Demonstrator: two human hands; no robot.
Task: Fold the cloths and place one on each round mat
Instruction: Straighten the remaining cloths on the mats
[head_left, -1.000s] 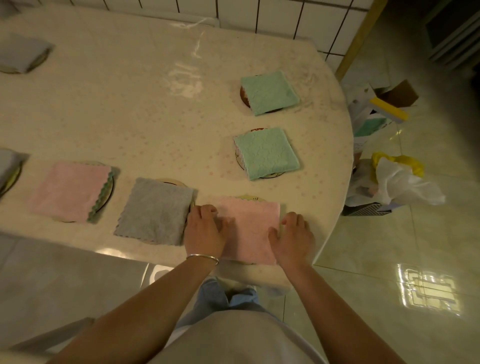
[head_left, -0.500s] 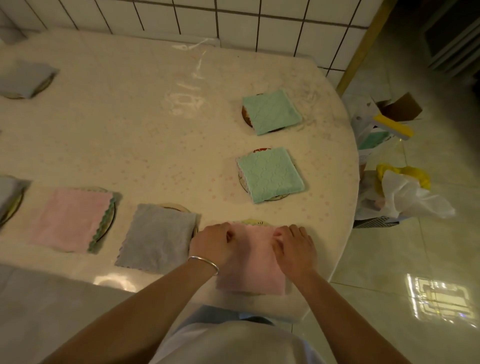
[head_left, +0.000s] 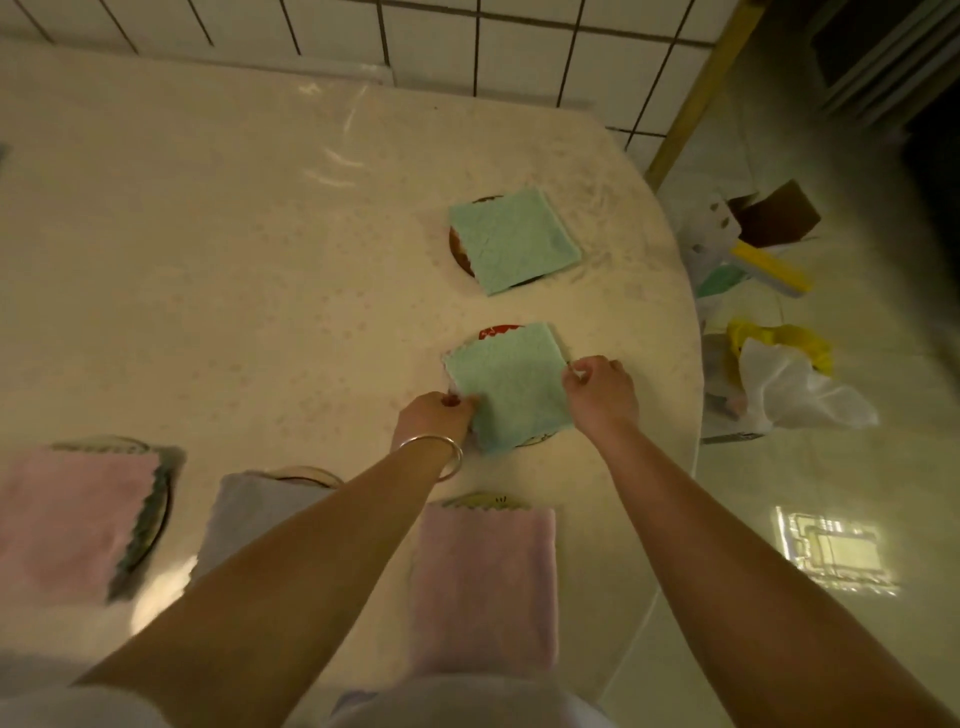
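- Pink cloth (head_left: 72, 519), folded, on its round mat (head_left: 156, 514), bench's near left edge.
- Grey cloth (head_left: 249, 514): folded, on a mat.
- Second pink cloth (head_left: 485, 582): folded, on a mat, near edge.
- Near green cloth (head_left: 506, 384) on red-rimmed mat (head_left: 501, 331): left hand (head_left: 436, 418) and right hand (head_left: 602, 387) pinch its side edges; likely a final adjustment.
- Far green cloth (head_left: 514, 239): placed, towards the right edge.

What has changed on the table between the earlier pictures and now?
Both hands let go of the near pink cloth and moved away from the person to the nearer green cloth. The left hand now pinches its left edge and the right hand pinches its right edge. The pink cloth stays folded on its mat. The far green cloth, grey cloth and other pink cloth lie as before.
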